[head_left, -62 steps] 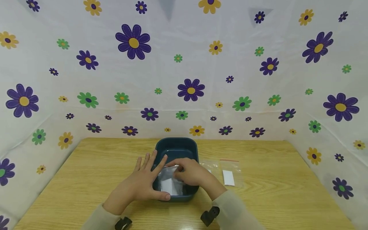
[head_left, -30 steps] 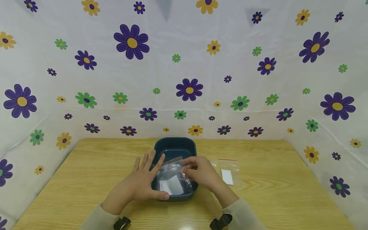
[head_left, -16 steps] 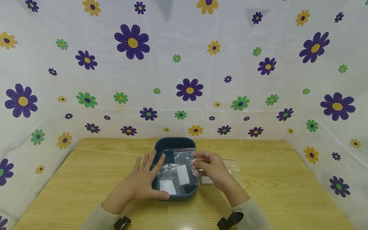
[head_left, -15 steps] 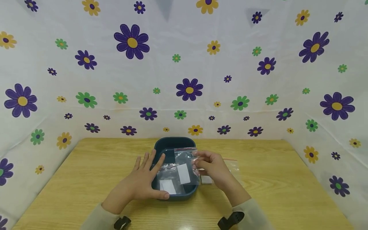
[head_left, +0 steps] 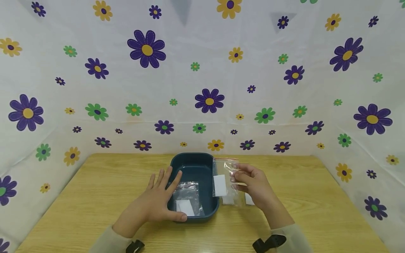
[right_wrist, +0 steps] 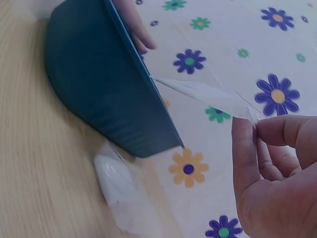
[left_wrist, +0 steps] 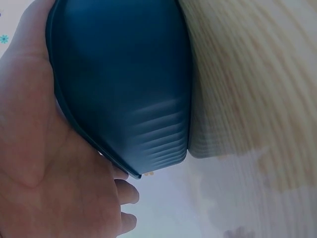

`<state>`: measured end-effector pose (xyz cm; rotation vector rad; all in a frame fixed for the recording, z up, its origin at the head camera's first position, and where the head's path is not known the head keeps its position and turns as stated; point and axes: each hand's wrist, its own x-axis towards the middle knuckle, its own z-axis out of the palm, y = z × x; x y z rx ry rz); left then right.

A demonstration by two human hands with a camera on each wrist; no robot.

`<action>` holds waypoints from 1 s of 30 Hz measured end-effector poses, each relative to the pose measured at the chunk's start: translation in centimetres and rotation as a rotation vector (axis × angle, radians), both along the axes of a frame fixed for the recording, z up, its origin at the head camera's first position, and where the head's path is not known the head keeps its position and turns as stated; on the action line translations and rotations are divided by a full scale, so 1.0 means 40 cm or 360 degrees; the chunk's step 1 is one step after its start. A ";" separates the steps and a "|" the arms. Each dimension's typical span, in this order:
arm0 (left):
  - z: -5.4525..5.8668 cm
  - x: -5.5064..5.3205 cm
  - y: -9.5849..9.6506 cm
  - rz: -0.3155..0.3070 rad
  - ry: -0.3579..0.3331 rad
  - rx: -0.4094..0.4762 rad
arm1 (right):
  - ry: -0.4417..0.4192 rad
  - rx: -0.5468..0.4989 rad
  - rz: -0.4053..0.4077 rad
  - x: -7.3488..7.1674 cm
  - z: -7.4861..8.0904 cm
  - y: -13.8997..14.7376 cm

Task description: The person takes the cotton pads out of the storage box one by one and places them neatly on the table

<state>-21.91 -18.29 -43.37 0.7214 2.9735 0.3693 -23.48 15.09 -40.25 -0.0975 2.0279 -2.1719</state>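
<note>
A dark blue plastic bin (head_left: 207, 207) stands on the table. My left hand (head_left: 155, 203) rests on its left rim with fingers straight and spread, and the left wrist view has the palm against the bin's edge. Between thumb and fingers, my right hand (head_left: 257, 185) pinches the right side of a clear zip bag (head_left: 220, 185) with a white card inside. In the right wrist view this bag (right_wrist: 208, 96) stretches from the fingertips to the bin's rim, above the table. Another zip bag (head_left: 190, 190) with white cards lies in the near part of the bin.
Right of the bin, zip bags lie on the wooden table (head_left: 316, 211); the white card (head_left: 227, 200) of one shows beneath the held bag, and another card (head_left: 249, 199) is partly behind my right hand. A flower-printed cloth (head_left: 177, 80) surrounds the table.
My right hand has drawn a zip bag up out of the bin and moved it right, over the right rim. The other bag stays inside. My left hand keeps its place.
</note>
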 end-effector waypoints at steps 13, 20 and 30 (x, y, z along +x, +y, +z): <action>0.004 0.003 0.005 -0.0029 0.0013 -0.0002 | -0.0005 0.0021 -0.0214 -0.001 -0.006 0.133; 0.007 0.005 0.005 0.0001 0.0002 0.0001 | 0.0004 0.0054 -0.0292 -0.002 0.003 0.206; 0.015 0.006 0.008 -0.0011 -0.0028 0.0008 | -0.0018 0.0142 -0.0357 0.000 -0.011 0.266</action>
